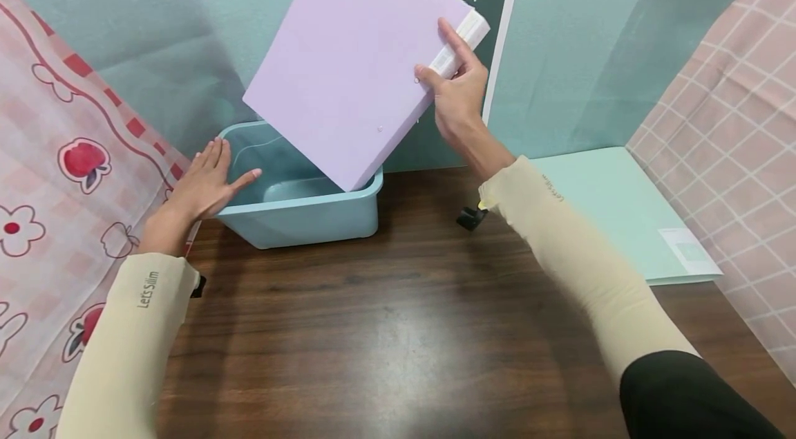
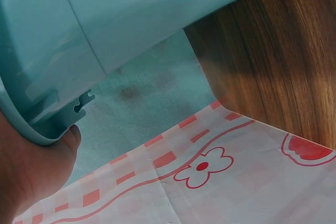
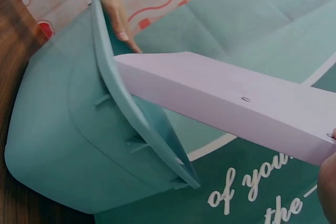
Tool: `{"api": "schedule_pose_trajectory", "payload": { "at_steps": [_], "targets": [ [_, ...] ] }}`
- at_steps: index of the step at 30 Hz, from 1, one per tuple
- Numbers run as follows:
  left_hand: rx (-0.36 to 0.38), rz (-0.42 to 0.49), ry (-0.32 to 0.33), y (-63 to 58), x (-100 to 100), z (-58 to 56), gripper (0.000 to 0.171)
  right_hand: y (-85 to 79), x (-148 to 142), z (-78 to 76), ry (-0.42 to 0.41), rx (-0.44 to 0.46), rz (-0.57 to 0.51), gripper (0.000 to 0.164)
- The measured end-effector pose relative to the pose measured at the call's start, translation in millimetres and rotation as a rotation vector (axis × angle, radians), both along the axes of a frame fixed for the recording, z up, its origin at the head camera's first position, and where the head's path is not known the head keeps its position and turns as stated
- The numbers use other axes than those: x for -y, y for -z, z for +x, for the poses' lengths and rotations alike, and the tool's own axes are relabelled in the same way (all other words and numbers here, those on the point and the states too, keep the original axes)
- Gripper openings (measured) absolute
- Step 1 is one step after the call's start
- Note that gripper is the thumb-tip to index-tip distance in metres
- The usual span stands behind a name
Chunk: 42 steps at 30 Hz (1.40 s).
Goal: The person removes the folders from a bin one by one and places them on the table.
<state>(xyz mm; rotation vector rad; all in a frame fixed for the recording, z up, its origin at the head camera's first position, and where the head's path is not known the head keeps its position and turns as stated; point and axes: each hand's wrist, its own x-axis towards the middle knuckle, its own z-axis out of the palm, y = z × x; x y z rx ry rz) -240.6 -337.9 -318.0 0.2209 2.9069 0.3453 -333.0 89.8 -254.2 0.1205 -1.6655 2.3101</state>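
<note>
In the head view, my right hand (image 1: pixel 463 97) grips a lilac ring binder (image 1: pixel 367 52) near the white label on its spine. Thumb and index finger lie on the cover; the other fingers are hidden behind the spine. The binder is tilted, its lowest corner over the front rim of a blue-green plastic bin (image 1: pixel 298 218). My left hand (image 1: pixel 202 183) rests on the bin's left rim with fingers extended and thumb reaching over the inside. The right wrist view has the binder (image 3: pixel 226 98) crossing the bin's rim (image 3: pixel 118 90).
A mint-green folder (image 1: pixel 628 211) with a white label lies at the right on the dark wooden table (image 1: pixel 385 328). Blue-green cloth (image 1: pixel 591 79) stands behind, a fruit-and-flower print cloth (image 1: pixel 68 218) at the left, and a pink checked cloth (image 1: pixel 740 148) at the right.
</note>
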Motion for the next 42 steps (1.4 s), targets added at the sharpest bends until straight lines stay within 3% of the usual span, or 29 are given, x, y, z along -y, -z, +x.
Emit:
{"api": "schedule_pose_trajectory", "payload": {
  "at_steps": [8, 15, 26, 42],
  "targets": [
    [-0.002, 0.010, 0.001, 0.1, 0.9, -0.3, 0.102, -9.7, -23.5, -1.3, 0.001, -0.032, -0.090, 0.072],
    [0.003, 0.004, 0.003, -0.3, 1.3, -2.1, 0.102, -16.5, -38.2, -1.2, -0.018, -0.008, -0.210, 0.074],
    [0.005, -0.001, 0.003, 0.6, -0.3, -1.8, 0.103, -17.2, -73.0, 1.8, -0.035, 0.006, -0.312, 0.075],
    [0.004, -0.010, -0.002, 0.3, -0.6, -2.1, 0.104, -22.2, -124.7, 4.2, -0.100, 0.043, -0.334, 0.081]
  ]
}}
